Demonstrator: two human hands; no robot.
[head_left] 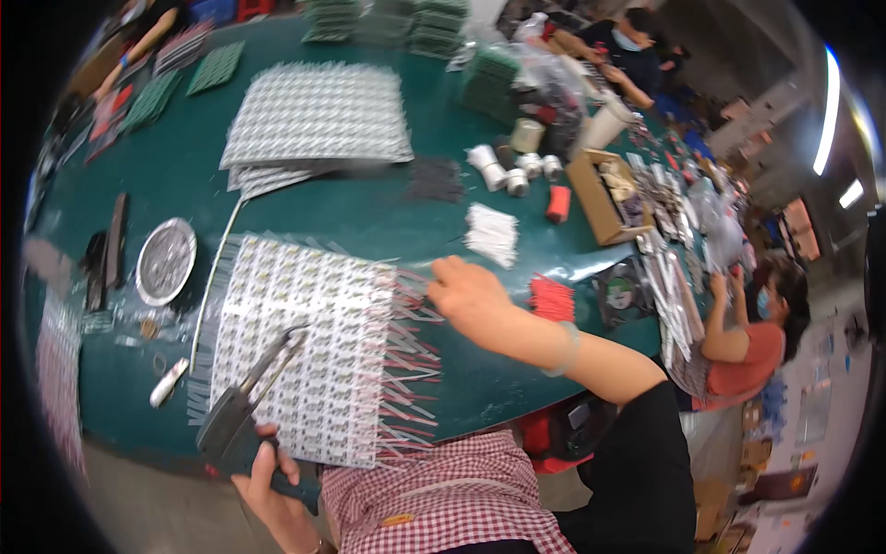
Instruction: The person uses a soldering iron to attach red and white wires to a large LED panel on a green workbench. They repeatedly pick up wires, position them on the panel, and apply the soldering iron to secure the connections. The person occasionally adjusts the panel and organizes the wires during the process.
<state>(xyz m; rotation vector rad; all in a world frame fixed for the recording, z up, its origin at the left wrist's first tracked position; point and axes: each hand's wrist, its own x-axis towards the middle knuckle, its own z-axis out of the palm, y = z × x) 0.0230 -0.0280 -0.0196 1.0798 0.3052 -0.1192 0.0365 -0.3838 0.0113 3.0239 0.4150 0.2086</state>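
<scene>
A white panel of small repeating circuit boards [305,342] lies in front of me. Red and pale wires [411,369] stick out along its right edge, grey ones along its left. My left hand [277,489] grips the handle of a dark hand tool [235,429] with two thin metal prongs and a hooked tip. That tip hovers over or rests on the panel's middle; I cannot tell which. My right hand [471,300] is closed at the wire ends by the panel's upper right. What its fingertips hold is too small to make out.
Stacked white panels [318,111] lie farther back on the green table [369,203]. A metal bowl [166,263] stands at left. White wires [492,235], red wires [552,297] and a cardboard box [600,198] are at right. A co-worker [757,342] sits beyond.
</scene>
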